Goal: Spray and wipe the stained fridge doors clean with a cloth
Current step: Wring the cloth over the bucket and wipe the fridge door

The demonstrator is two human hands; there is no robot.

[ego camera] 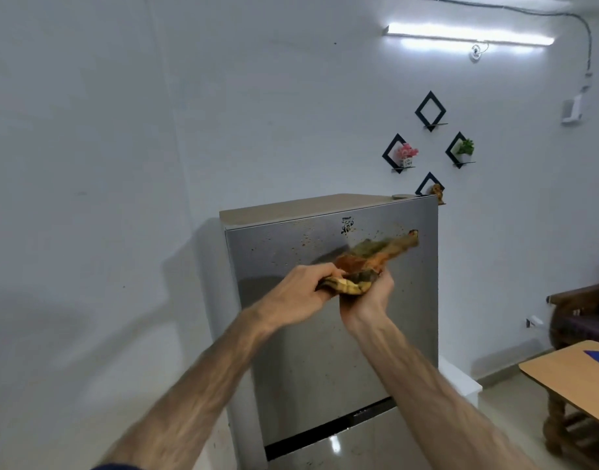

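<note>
A tall steel fridge (325,368) stands ahead of me against the white wall. Its upper door carries brown specks and smears near the top, around a small dark sticker (347,226). Both my hands meet in front of that door. My left hand (296,293) and my right hand (369,296) each grip a crumpled cloth (369,257), orange, green and yellow, soiled. One end of the cloth trails up to the right toward the door's top corner. No spray bottle is in view.
A wooden table (569,378) with something blue on it stands at the right, a dark wooden seat (583,313) behind it. Black diamond wall shelves (430,111) with small plants hang above the fridge. A white box (461,381) sits low beside the fridge.
</note>
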